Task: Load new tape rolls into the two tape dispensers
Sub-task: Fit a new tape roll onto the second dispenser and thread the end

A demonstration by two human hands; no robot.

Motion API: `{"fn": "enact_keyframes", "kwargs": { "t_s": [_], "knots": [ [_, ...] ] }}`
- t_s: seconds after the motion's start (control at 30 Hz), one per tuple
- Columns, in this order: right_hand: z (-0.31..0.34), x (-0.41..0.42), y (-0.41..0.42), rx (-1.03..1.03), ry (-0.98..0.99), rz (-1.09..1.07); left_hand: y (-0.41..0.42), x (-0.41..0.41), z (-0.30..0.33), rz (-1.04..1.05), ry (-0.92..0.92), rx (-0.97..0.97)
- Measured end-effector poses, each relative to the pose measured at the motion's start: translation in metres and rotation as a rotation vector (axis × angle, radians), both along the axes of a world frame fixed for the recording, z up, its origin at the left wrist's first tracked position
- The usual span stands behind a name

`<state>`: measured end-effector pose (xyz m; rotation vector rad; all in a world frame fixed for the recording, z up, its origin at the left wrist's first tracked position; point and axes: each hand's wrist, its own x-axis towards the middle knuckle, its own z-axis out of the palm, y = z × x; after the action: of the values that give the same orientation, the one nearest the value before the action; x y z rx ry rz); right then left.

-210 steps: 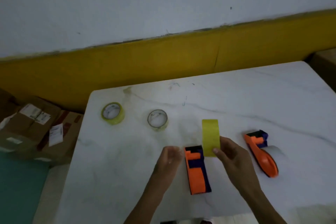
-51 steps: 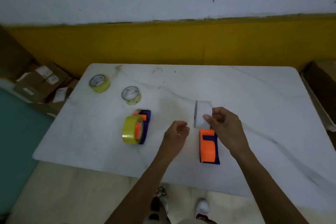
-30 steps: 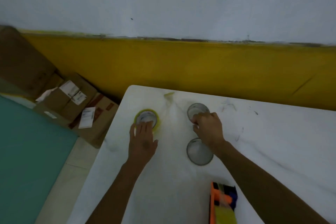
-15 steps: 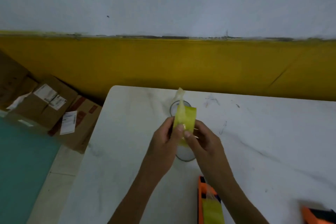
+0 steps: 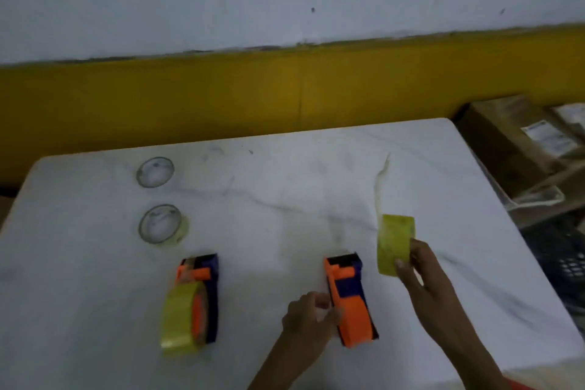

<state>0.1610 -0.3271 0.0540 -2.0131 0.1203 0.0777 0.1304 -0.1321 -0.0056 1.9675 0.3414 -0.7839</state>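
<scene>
Right hand (image 5: 421, 275) grips a yellow tape roll (image 5: 395, 245), raised above the bench (image 5: 316, 193) just right of the empty dispenser (image 5: 349, 298). Left hand (image 5: 308, 315), fingers curled, touches that dispenser's left side (grip unclear). Loaded dispenser (image 5: 198, 298) lies further left. Two empty cores (image 5: 155, 171) sit beyond it.
</scene>
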Motion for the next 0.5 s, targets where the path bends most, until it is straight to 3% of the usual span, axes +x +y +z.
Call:
{"fn": "enact_keyframes", "kwargs": {
  "t_s": [0.13, 0.3, 0.4, 0.5],
  "knots": [
    [-0.046, -0.035, -0.047, 0.063, 0.108, 0.034, -0.049, -0.015, -0.020, 0.098, -0.010, 0.050],
    [-0.079, -0.060, -0.040, 0.128, 0.241, 0.241, -0.072, -0.026, -0.026, 0.459, -0.092, -0.255],
    [-0.076, -0.065, -0.027, 0.102, 0.181, 0.333, -0.080, -0.031, -0.027, 0.546, -0.078, -0.287],
    [-0.074, -0.065, -0.020, 0.046, 0.124, 0.359, -0.088, -0.030, -0.025, 0.666, -0.071, -0.470]
  ]
}}
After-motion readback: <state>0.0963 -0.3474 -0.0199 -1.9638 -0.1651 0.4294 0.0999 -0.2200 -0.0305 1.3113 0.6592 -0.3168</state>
